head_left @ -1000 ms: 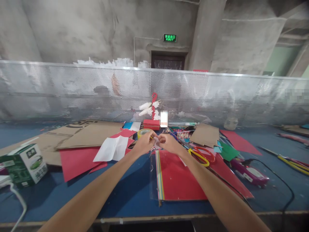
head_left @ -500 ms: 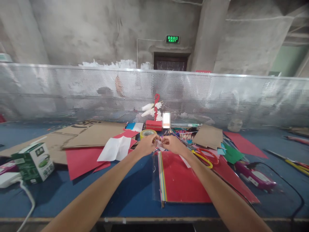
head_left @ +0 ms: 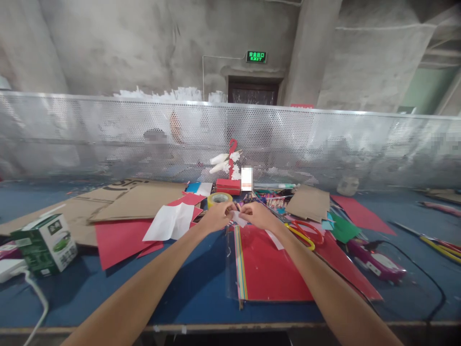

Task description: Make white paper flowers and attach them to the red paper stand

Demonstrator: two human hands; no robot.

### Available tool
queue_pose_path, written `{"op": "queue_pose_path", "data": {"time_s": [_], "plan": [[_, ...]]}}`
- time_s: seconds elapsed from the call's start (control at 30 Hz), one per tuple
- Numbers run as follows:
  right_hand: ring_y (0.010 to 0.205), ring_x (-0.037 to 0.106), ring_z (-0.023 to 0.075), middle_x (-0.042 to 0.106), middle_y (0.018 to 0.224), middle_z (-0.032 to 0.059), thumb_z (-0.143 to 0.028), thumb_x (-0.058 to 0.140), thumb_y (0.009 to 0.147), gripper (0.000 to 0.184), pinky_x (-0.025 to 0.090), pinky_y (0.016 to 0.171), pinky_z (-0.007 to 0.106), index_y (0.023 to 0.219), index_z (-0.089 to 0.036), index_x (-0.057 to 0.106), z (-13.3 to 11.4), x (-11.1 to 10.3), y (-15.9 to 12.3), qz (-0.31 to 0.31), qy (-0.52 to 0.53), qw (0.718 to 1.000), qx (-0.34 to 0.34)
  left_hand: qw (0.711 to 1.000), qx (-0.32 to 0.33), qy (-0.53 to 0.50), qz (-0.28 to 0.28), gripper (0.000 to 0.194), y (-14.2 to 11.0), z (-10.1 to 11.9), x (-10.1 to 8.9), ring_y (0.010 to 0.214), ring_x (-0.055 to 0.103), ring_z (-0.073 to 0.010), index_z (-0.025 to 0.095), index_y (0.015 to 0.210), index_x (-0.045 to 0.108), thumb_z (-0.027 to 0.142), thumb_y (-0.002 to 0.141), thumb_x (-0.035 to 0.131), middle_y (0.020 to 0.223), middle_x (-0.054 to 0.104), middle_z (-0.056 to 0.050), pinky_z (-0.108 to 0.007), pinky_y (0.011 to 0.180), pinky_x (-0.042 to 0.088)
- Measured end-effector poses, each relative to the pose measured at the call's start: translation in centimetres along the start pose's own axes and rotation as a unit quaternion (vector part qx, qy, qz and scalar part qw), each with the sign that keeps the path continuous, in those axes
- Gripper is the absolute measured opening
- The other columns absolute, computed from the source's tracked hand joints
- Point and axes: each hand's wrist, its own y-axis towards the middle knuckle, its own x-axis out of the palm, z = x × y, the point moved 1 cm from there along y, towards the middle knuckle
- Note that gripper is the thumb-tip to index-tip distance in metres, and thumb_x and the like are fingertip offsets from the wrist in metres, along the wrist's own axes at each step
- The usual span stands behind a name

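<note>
Between my two hands is a small piece of thin white paper (head_left: 239,218). My left hand (head_left: 220,216) pinches its left side, and my right hand (head_left: 257,215) pinches its right side. The fingertips are close together above the far edge of a stack of red paper (head_left: 277,269) in a clear sleeve, with coloured sheets showing along its left edge. A roll of yellow tape (head_left: 219,198) lies just behind my left hand. Scissors with red and yellow handles (head_left: 306,235) rest beyond my right forearm.
A red stand with white flowers (head_left: 232,161) rises at the back before a perforated metal screen (head_left: 306,144). Cardboard (head_left: 140,199), a folded white sheet (head_left: 169,221) and a green box (head_left: 45,245) lie left. A purple power strip (head_left: 376,262) with a black cable sits right.
The white piece between my fingers shows flatter and more fully now. My hands stay in nearly the same place, and the whole view has shifted slightly.
</note>
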Motion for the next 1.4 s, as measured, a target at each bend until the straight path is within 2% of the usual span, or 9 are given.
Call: {"op": "queue_pose_path", "data": {"time_s": [0.27, 0.43, 0.6, 0.8, 0.9, 1.1, 1.23, 1.4], "plan": [[0.073, 0.068, 0.0172, 0.074, 0.081, 0.0065, -0.024, 0.063, 0.081, 0.013, 0.046, 0.065, 0.023, 0.085, -0.016, 0.072, -0.6, -0.2, -0.3, -0.027, -0.053, 0.998, 0.017, 0.999, -0.013, 0.041, -0.009, 0.019, 0.1, -0.5, 0.1, 0.074, 0.064, -0.0202, 0.021, 0.092, 0.064, 0.020, 0.083, 0.048, 0.085, 0.070, -0.003, -0.029, 0.065, 0.045], [0.071, 0.067, 0.0167, 0.074, 0.078, 0.0059, -0.026, 0.063, 0.081, 0.013, 0.044, 0.064, 0.022, 0.084, -0.016, 0.072, -0.6, -0.5, -0.4, -0.025, -0.068, 0.997, 0.002, 0.998, -0.011, 0.049, -0.031, 0.018, -0.1, 0.0, -0.3, 0.075, 0.064, -0.0207, 0.021, 0.093, 0.065, 0.022, 0.082, 0.050, 0.086, 0.070, -0.004, -0.029, 0.066, 0.045], [0.071, 0.067, 0.0172, 0.073, 0.077, 0.0057, -0.026, 0.064, 0.081, 0.014, 0.041, 0.061, 0.021, 0.084, -0.016, 0.073, -1.1, -0.6, -0.5, -0.034, -0.100, 0.994, -0.004, 0.997, -0.012, 0.061, -0.052, 0.016, -0.1, 0.3, -0.4, 0.073, 0.064, -0.0210, 0.022, 0.085, 0.065, 0.027, 0.085, 0.050, 0.082, 0.069, -0.004, -0.028, 0.061, 0.043], [0.072, 0.066, 0.0173, 0.073, 0.079, 0.0048, -0.024, 0.061, 0.081, 0.015, 0.037, 0.061, 0.022, 0.085, -0.018, 0.074, -1.1, -0.5, -0.6, -0.053, -0.167, 0.984, -0.034, 0.994, -0.007, 0.083, -0.070, 0.015, -0.2, 0.2, -0.1, 0.069, 0.064, -0.0206, 0.022, 0.082, 0.065, 0.023, 0.082, 0.050, 0.080, 0.069, -0.004, -0.028, 0.058, 0.040], [0.075, 0.065, 0.0186, 0.074, 0.084, 0.0040, -0.027, 0.062, 0.080, 0.014, 0.035, 0.061, 0.023, 0.086, -0.022, 0.074, -1.0, -0.5, -0.8, -0.062, -0.190, 0.980, -0.013, 0.990, -0.007, 0.112, -0.085, 0.016, -0.4, 0.2, 0.2, 0.070, 0.064, -0.0218, 0.022, 0.082, 0.065, 0.019, 0.079, 0.050, 0.082, 0.070, -0.005, -0.028, 0.059, 0.041], [0.074, 0.065, 0.0174, 0.073, 0.086, 0.0021, -0.025, 0.062, 0.079, 0.014, 0.036, 0.061, 0.023, 0.085, -0.023, 0.073, -1.0, -0.6, -1.0, -0.091, -0.178, 0.979, -0.021, 0.985, 0.031, 0.119, -0.123, 0.018, -0.7, -0.6, 1.1, 0.075, 0.066, -0.0238, 0.022, 0.079, 0.064, 0.014, 0.076, 0.048, 0.081, 0.071, -0.005, -0.029, 0.064, 0.043], [0.071, 0.065, 0.0164, 0.073, 0.083, 0.0007, -0.021, 0.061, 0.077, 0.016, 0.038, 0.061, 0.022, 0.087, -0.024, 0.074, -1.1, -0.8, -1.0, -0.109, -0.158, 0.981, -0.011, 0.989, 0.033, 0.090, -0.108, 0.016, -0.6, -1.1, 1.2, 0.072, 0.065, -0.0221, 0.022, 0.078, 0.064, 0.017, 0.074, 0.050, 0.078, 0.071, -0.005, -0.028, 0.063, 0.044], [0.072, 0.065, 0.0162, 0.073, 0.084, 0.0008, -0.023, 0.060, 0.079, 0.021, 0.039, 0.062, 0.023, 0.095, -0.025, 0.073, -1.4, -1.2, -1.1, -0.096, -0.135, 0.986, -0.007, 0.996, 0.027, 0.034, -0.075, 0.015, -0.4, -1.2, 0.6, 0.067, 0.063, -0.0214, 0.024, 0.078, 0.067, 0.019, 0.074, 0.053, 0.076, 0.070, -0.004, -0.029, 0.059, 0.043]]}}
